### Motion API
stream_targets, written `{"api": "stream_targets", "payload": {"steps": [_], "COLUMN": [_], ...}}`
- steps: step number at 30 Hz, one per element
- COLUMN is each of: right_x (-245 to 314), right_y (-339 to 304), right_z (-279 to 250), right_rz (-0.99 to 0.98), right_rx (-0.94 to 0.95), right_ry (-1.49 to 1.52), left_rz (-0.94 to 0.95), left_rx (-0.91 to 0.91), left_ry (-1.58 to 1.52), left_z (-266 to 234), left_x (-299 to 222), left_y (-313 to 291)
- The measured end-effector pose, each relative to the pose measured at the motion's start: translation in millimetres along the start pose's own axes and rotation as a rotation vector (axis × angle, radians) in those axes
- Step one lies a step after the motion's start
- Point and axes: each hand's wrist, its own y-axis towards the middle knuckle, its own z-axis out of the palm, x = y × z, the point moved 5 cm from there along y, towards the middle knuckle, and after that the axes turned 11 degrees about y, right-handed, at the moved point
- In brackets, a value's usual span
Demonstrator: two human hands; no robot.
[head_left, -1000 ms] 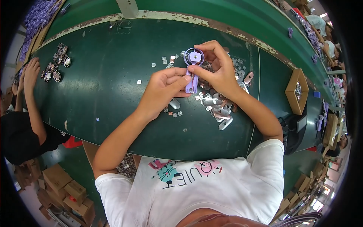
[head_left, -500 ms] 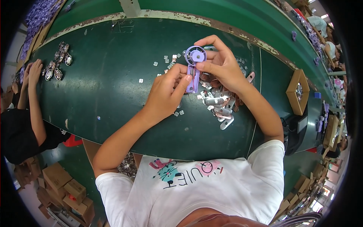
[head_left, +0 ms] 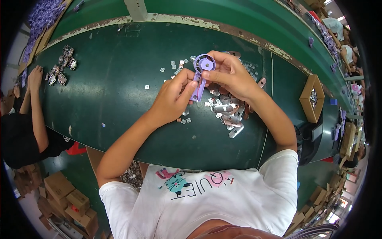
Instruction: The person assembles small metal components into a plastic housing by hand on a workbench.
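A purple handheld mini fan housing (head_left: 197, 92), with a round spoked ring at its top and an open handle, is held up over the green table. Thin red wire shows inside the handle. My left hand (head_left: 169, 97) pinches the handle between thumb and fingers. Around the lower right of the ring, the thumb and fingers of my right hand (head_left: 235, 81) are closed. Below and beside my right hand lies a heap of shiny oblong metal covers (head_left: 236, 130), partly hidden by it. Small clear square pieces (head_left: 147, 87) are scattered left of the fan and around the heap.
Round metallic parts (head_left: 61, 79) lie at the far left of the table, near another person's arm (head_left: 36, 107). A cardboard box (head_left: 305, 99) of small parts stands at the right. A green ledge with a chipped edge (head_left: 187, 23) borders the far side.
The fan housing has tipped slightly, its handle end swinging left. My right index finger, earlier raised over the ring, has curled down closer to it. Both hands still hold the housing.
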Motion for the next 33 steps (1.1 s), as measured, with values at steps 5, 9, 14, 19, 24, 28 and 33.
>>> {"api": "stream_targets", "payload": {"steps": [5,9,14,19,24,28,33], "right_x": [3,17,16,15,19,18,8], "right_y": [1,0,1,0,-2,-1,7], "right_z": [-4,-8,-12,-11,-6,-10,-24], "right_rz": [0.01,-0.124,-0.195,-0.186,-0.213,-0.171,0.043], "right_rx": [-0.094,-0.133,-0.124,-0.151,-0.114,-0.118,-0.11], "right_ry": [-0.012,0.035,0.118,0.028,-0.083,-0.052,0.084], "left_rz": [-0.1,0.003,-0.125,-0.181,-0.062,0.106,0.082], "left_rx": [0.038,0.017,0.015,0.039,0.042,0.003,0.045], "left_ry": [-0.076,-0.281,-0.506,-0.449,-0.349,-0.069,0.196], "left_z": [3,3,-2,1,5,0,-6], "left_x": [5,-5,0,9,11,2,-2], "left_y": [0,3,5,4,2,4,4]}}
